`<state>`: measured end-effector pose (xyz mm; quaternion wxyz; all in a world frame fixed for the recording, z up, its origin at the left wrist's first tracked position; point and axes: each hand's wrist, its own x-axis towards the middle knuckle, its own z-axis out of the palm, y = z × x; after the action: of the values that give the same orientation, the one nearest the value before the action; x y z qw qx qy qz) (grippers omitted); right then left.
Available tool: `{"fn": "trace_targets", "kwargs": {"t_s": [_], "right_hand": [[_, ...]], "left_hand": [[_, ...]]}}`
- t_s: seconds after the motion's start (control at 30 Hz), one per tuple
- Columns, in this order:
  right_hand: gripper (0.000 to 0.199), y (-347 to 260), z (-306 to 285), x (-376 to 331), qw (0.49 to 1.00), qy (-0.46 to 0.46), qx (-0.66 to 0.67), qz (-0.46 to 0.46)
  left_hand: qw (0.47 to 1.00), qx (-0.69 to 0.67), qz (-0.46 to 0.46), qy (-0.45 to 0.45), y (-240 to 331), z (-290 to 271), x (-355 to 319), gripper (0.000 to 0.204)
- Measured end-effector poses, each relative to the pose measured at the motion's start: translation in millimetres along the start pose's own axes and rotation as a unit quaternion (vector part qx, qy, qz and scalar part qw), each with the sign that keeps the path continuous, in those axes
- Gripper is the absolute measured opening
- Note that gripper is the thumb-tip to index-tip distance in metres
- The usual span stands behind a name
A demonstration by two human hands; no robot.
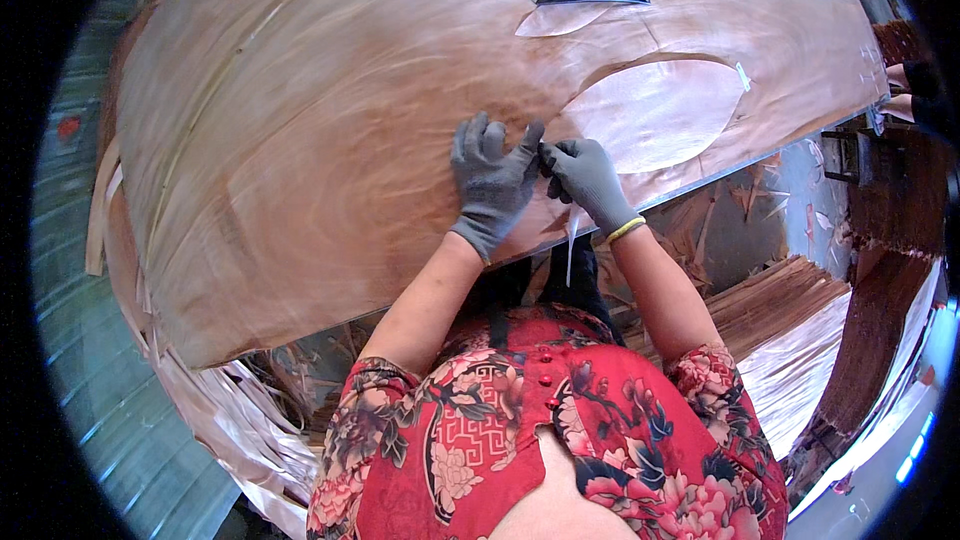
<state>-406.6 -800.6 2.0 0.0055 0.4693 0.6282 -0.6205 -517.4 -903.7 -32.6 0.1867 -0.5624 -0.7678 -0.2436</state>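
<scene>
"Half open, the left hand (pixel 493 172) spread its grey-gloved fingers over the smooth, streaked wood sheet (pixel 320 180), thumb against the other glove."

"And the right hand (pixel 588 180)?"

"Curled nearly closed, fingertips meeting that thumb. From its grip 1 thin white strip (pixel 571 248) hung across the sheet's near edge."

"Anything beside them?"

"1 pale, pointed oval (pixel 655 115) of smooth material lay just right, on the sheet."

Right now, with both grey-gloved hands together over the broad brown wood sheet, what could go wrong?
The thin white strip hanging below the grey-gloved right hand might twist or catch on the near edge of the broad brown wood sheet. That hand is close to the pale pointed-oval patch, so a slip could nudge it if loose.
</scene>
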Motion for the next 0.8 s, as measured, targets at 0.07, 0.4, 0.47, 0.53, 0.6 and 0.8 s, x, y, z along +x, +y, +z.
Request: {"fn": "trace_targets", "kwargs": {"t_s": [0.07,0.4,0.47,0.53,0.6,0.8], "right_hand": [[0.036,6,-1,3,1.0,0.003,0.011,-0.015],[0.04,27,-4,-32,0.98,0.084,-0.18,-0.022],[0.042,20,-6,-31,0.967,0.076,-0.245,-0.01],[0.041,21,-4,-31,0.959,0.088,-0.265,-0.038],[0.039,22,-3,-32,0.956,0.1,-0.268,-0.057],[0.034,28,-10,-32,0.962,0.066,-0.258,-0.055]], "left_hand": [[1.0,0.009,0.014,0.0,1,0,3,0.039],[0.996,-0.018,0.019,-0.079,-3,-15,4,0.038],[0.992,-0.028,-0.004,-0.123,-1,-20,12,0.049],[0.982,-0.029,-0.064,-0.178,3,-21,18,0.061],[0.996,-0.005,0.008,-0.094,7,-10,26,0.068],[0.969,-0.069,0.041,-0.234,19,42,46,0.083]]}}
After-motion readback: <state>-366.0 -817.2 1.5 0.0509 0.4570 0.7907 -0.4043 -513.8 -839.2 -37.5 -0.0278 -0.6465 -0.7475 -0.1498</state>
